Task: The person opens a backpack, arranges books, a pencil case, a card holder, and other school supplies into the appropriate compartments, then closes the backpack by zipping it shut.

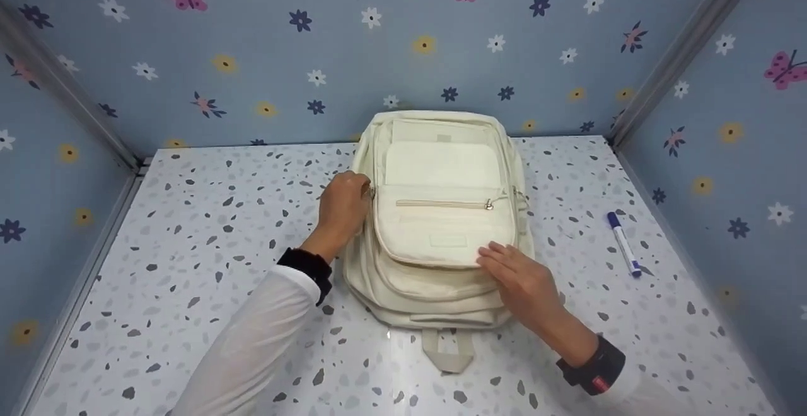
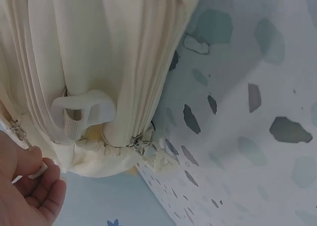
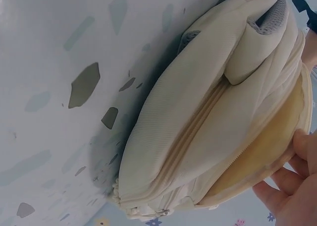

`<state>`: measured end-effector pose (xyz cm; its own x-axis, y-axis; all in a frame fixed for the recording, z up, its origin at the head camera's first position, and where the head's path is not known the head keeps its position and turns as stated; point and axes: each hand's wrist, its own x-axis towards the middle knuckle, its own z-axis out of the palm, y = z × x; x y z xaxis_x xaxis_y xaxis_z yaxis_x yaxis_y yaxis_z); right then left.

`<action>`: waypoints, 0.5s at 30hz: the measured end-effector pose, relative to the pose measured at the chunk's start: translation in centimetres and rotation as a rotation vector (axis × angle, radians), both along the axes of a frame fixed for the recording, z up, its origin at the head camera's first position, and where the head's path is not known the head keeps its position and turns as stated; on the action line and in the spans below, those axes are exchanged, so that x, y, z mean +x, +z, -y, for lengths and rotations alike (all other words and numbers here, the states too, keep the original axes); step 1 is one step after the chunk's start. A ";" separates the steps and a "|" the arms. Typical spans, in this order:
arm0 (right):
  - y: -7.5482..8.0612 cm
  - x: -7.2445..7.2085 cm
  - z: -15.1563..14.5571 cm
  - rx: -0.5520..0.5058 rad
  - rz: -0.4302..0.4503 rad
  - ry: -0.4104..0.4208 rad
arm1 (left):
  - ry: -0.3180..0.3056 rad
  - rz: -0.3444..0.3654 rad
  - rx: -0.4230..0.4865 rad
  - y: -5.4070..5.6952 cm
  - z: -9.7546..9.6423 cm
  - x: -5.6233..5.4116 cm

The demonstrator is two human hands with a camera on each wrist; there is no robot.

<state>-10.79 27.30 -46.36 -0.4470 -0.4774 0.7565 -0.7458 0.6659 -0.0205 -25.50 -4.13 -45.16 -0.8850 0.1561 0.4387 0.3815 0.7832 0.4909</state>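
Note:
A cream backpack [image 1: 441,227] lies on the speckled table, its top handle [image 1: 449,360] toward me. The front pocket [image 1: 435,227] gapes along its near edge, and its yellowish lining [image 3: 267,141] shows in the right wrist view. At the bag's left side my left hand [image 1: 343,208] pinches the pull tab [image 2: 38,170] of a zipper slider [image 2: 18,132] between thumb and curled fingers. My right hand [image 1: 523,280] holds the pocket's lower right edge, thumb on one face and fingers on the other. A short zipper [image 1: 441,203] crosses the pocket front.
A white marker with a purple cap [image 1: 624,244] lies to the right of the backpack. Blue walls [image 1: 353,50] with flowers and butterflies stand behind the table [image 1: 208,265] and on both sides. A white strap buckle [image 2: 91,109] shows on the bag's side.

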 end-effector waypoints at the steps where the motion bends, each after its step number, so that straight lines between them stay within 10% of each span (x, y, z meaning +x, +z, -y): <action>1: 0.1 0.0 0.0 -0.004 0.007 -0.007 | -0.002 -0.037 -0.004 -0.1 -0.1 0.3; 8: 1.4 0.0 0.3 -0.067 0.046 -0.058 | -0.223 -0.339 -0.011 -0.9 -1.7 5.2; 15: 2.8 -0.4 0.7 -0.085 0.040 -0.065 | -0.450 -0.678 -0.229 -1.0 -2.1 9.2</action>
<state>-11.16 26.64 -43.60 -0.5060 -0.3811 0.7738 -0.6982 0.7077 -0.1080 -16.29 -2.06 -46.13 -0.2740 0.5803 0.7669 0.8354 0.5387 -0.1092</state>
